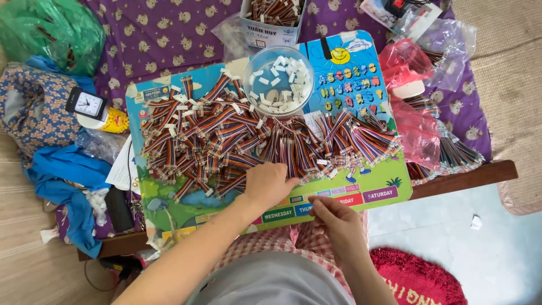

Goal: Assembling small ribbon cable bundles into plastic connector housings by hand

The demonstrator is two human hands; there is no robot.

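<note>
- The left hand (270, 183) lies palm down, fingers loosely spread and open, on the near edge of a heap of rainbow ribbon cables (209, 138); it touches the short cable pieces under its fingertips but does not close round any.
- The right hand (337, 221) is at the near edge of the surface (480, 172), thumb and fingers pinched together — whether something small sits between them I cannot tell.
- The cables are short striped strips with white plugs at the ends. In the left heap they lie crossed every way, many with their long axis slanting from the near-left towards the far-right.
- A second heap of cables (350, 135), towards the right edge, is more orderly — most strips fan out, their long axes running roughly from near to far.
- Both heaps rest on a colourful children's board (361, 73) with letters and weekday panels, laid flat over the surface.
- A clear bowl (280, 79) of small white connector housings stands at the far edge of the board, between the two heaps.
- A cardboard box (271, 22) with more cables stands beyond the bowl.
- Pink plastic bags (409, 107) with further cable bundles lie at the right edge; a small clock (87, 104) sits towards the left edge.
</note>
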